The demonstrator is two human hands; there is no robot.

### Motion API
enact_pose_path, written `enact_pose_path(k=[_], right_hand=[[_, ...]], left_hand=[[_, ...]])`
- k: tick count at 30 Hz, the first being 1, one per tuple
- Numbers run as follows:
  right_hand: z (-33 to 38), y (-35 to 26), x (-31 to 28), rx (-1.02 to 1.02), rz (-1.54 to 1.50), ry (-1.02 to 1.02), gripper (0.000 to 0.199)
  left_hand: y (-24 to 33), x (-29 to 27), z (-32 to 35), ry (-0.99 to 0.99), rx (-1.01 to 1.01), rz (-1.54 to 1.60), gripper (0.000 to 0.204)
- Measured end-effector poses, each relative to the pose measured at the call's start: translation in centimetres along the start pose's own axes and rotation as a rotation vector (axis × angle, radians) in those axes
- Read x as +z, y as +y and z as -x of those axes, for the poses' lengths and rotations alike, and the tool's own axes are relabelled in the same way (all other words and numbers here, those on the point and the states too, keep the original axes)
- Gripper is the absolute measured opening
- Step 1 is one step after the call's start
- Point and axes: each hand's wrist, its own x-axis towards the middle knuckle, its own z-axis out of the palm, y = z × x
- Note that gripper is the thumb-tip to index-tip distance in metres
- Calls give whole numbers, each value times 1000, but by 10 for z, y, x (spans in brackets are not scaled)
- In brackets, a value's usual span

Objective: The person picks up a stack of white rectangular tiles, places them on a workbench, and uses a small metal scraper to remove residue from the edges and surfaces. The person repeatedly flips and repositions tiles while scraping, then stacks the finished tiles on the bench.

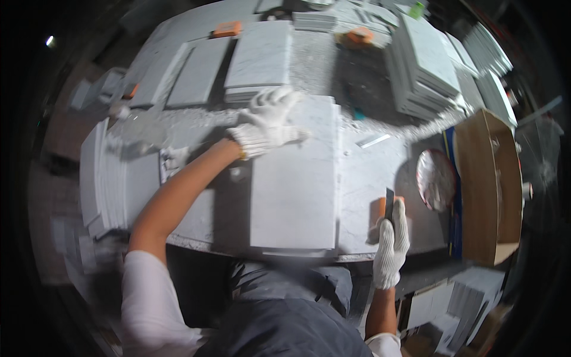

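Workbench (369,178), grey and dusty, fills the middle of the view; stone grit scattered over it.

Large marble slab (297,190), pale with faint veining, lies flat at the centre of the bench, its near edge at 6 o'clock by the person's lap.

Cardboard box (491,190), open, stands at 3 o'clock beside the bench edge.

Stack of tiles (425,65) at 1 o'clock, leaning in a stepped pile. Two more flat tiles (262,56) at 12 o'clock, others at 11. A further upright stack (101,178) at 9 o'clock.

Round dish-like object (435,178), dusty with a red rim, at 3 o'clock just short of the box.

Left hand (267,122), in a white knit glove, fingers spread wide, rests flat on the slab's far left corner at 12 o'clock from slab centre; holds nothing.

Right hand (392,238), also gloved, at 4 o'clock, closed around an orange-handled scraper (388,205), dark blade pointing up; hand sits just off the slab's right edge, over the bench.

Orange blocks (228,28) lie at the far side, 12 o'clock.
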Motion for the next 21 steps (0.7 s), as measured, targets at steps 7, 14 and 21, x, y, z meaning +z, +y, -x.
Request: enact_pose_path(k=[7,14,21], right_hand=[[-66,9,-71,-185,364,350,38],[-100,34,-69,-112,775,417,40],[-106,32,-59,-42,873,412,38]], left_hand=[[46,-36,75,97,420,168,73],[76,8,126,148,356,319,59],[77,24,128,207,388,321,55]])
